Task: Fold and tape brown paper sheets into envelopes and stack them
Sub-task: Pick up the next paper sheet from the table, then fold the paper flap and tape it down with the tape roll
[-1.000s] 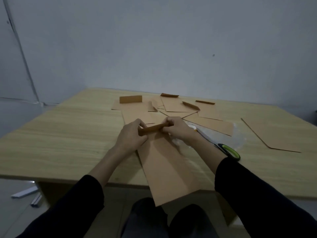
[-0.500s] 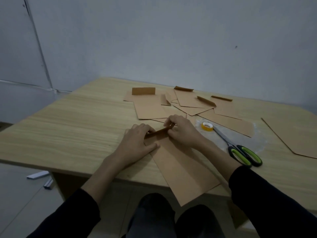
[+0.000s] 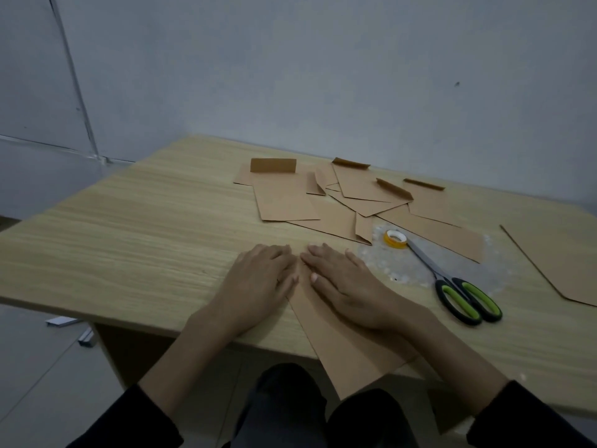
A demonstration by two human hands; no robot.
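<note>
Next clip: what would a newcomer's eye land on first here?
The left hand and right hand press flat on a brown paper sheet that overhangs the near edge of the table. Next come the green-handled scissors to the right, blade tips beside a yellow tape roll, and folded envelopes scattered at the far middle.

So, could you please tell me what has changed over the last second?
Both hands let go of the pinched flap: the left hand and right hand now press flat on the brown paper sheet. The tape roll, scissors and folded envelopes stayed put.
</note>
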